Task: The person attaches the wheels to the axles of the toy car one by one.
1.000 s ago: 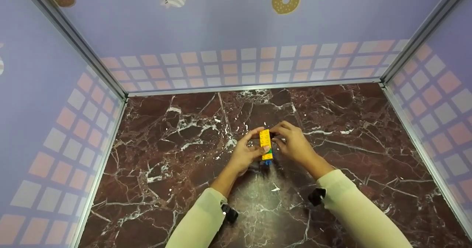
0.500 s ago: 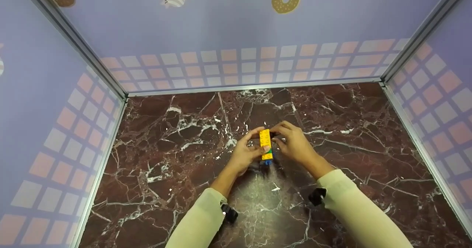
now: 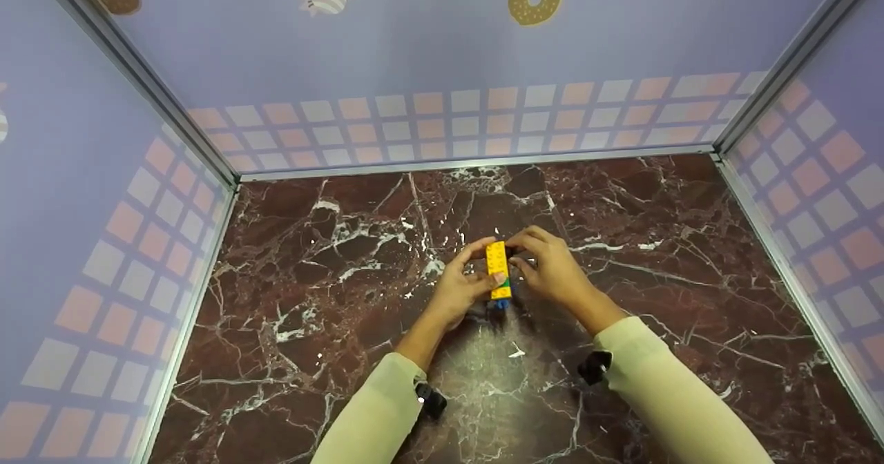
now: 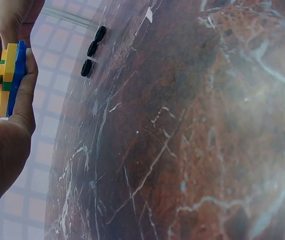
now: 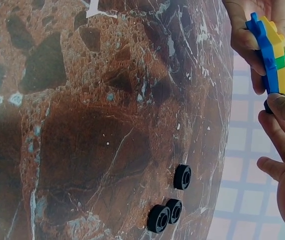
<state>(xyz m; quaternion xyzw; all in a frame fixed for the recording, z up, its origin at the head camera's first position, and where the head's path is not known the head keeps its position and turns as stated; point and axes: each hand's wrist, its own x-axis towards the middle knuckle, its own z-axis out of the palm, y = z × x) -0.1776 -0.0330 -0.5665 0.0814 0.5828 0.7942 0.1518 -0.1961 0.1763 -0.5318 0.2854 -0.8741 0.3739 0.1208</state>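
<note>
The left hand (image 3: 459,290) grips a studded toy body of joined yellow, green and blue plastic (image 3: 495,260), raised over the dark-red marbled tabletop (image 3: 311,353) between its left and right edges; the right hand (image 3: 549,267) pinches a small black piece (image 5: 267,106) at the blue underside (image 5: 268,52). The body looks assembled, but three black ring-shaped plastic wheels (image 4: 92,49) lie unfitted on the tabletop.

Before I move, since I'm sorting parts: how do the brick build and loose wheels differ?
The brick build is yellow, green and blue; the loose wheels are black. The brick build is long and studded; the loose wheels are round. The left hand grips the brick build; the loose wheels rest on the table.
</note>
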